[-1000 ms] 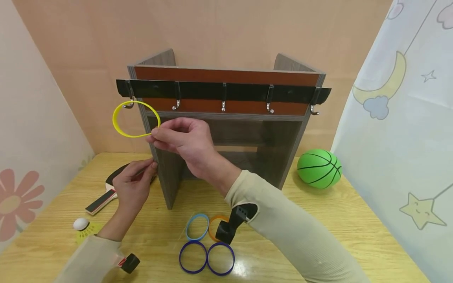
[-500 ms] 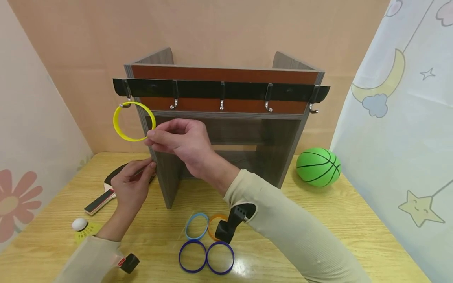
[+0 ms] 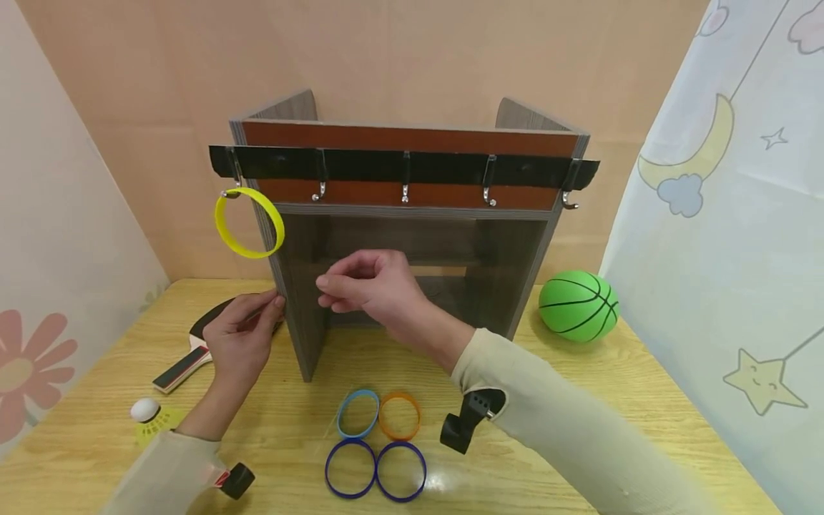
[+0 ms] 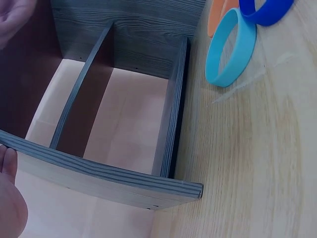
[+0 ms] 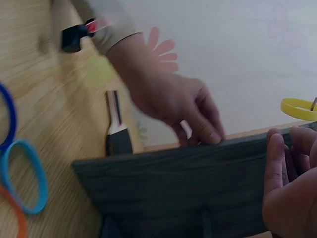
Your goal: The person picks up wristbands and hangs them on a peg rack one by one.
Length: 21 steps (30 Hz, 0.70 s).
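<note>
A yellow wristband hangs from the leftmost metal hook on the front of a grey wooden shelf unit. My right hand is to the right of and below the band, fingers loosely bent and holding nothing. With thumb and fingers, my left hand grips the front edge of the unit's left side panel. The right wrist view shows that thumb on the panel edge. On the table lie a light blue wristband, an orange wristband and two dark blue wristbands.
A black strip carries several hooks across the unit. Left on the table are a table tennis bat and a shuttlecock. A green ball sits at the right. Printed cloth walls stand on both sides.
The yellow wristband was pinched in my right hand; that hand has let go and moved right and down. The band now hangs on the hook. My left hand keeps its grip.
</note>
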Each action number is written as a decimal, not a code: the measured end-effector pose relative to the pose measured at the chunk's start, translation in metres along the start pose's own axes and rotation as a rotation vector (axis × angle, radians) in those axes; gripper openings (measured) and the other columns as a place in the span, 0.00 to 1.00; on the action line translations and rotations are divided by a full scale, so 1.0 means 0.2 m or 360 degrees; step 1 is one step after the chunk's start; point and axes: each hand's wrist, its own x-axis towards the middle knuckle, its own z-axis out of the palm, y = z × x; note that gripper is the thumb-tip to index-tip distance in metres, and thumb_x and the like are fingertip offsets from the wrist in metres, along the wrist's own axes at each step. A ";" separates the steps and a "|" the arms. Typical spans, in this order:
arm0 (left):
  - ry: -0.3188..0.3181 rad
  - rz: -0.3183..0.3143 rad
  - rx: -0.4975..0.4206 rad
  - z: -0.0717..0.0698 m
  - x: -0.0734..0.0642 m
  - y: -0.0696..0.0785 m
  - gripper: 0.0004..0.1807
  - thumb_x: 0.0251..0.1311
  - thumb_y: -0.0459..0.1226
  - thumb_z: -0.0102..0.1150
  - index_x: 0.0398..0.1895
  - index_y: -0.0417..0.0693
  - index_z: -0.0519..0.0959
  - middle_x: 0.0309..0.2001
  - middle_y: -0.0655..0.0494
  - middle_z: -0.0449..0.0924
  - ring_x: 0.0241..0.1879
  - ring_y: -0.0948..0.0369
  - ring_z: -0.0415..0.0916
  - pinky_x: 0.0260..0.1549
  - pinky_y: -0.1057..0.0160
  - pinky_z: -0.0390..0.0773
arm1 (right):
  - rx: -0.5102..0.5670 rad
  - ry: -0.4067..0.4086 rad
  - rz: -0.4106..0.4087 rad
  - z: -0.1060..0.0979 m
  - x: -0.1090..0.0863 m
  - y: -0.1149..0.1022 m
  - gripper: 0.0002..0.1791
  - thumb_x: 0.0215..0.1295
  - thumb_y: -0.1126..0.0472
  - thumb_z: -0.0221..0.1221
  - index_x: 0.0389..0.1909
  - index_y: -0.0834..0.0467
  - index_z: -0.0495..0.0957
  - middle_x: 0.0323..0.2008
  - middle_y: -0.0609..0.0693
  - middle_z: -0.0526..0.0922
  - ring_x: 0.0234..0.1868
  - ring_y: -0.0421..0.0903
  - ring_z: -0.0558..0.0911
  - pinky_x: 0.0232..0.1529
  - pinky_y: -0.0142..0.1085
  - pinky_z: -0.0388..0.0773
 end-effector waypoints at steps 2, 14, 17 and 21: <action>0.0000 0.0003 0.0001 0.00 0.00 0.00 0.09 0.46 0.11 0.58 0.33 0.20 0.80 0.31 0.43 0.82 0.31 0.64 0.81 0.33 0.72 0.80 | -0.0081 -0.0014 0.0047 -0.05 -0.03 0.03 0.07 0.59 0.68 0.64 0.36 0.68 0.80 0.32 0.59 0.83 0.31 0.50 0.84 0.39 0.43 0.83; 0.0008 0.0038 -0.0081 0.01 0.01 0.02 0.06 0.48 0.13 0.58 0.31 0.17 0.78 0.29 0.40 0.81 0.28 0.63 0.81 0.31 0.72 0.81 | -0.0347 -0.0064 0.0257 -0.31 -0.26 0.30 0.10 0.58 0.65 0.66 0.36 0.69 0.81 0.29 0.59 0.83 0.31 0.52 0.84 0.35 0.44 0.83; 0.0021 0.0008 -0.0103 0.00 0.00 -0.01 0.06 0.48 0.14 0.59 0.32 0.18 0.79 0.30 0.41 0.82 0.28 0.63 0.81 0.31 0.72 0.81 | -0.0374 -0.0051 0.0320 -0.38 -0.32 0.40 0.09 0.59 0.66 0.65 0.37 0.69 0.81 0.30 0.58 0.83 0.31 0.51 0.84 0.37 0.47 0.83; 0.0025 -0.0003 -0.0101 0.00 0.00 -0.02 0.06 0.48 0.14 0.60 0.32 0.18 0.79 0.30 0.41 0.82 0.28 0.63 0.81 0.31 0.72 0.81 | -0.0403 -0.0020 0.0406 -0.46 -0.40 0.53 0.09 0.59 0.67 0.64 0.37 0.69 0.80 0.32 0.61 0.82 0.31 0.50 0.83 0.37 0.47 0.83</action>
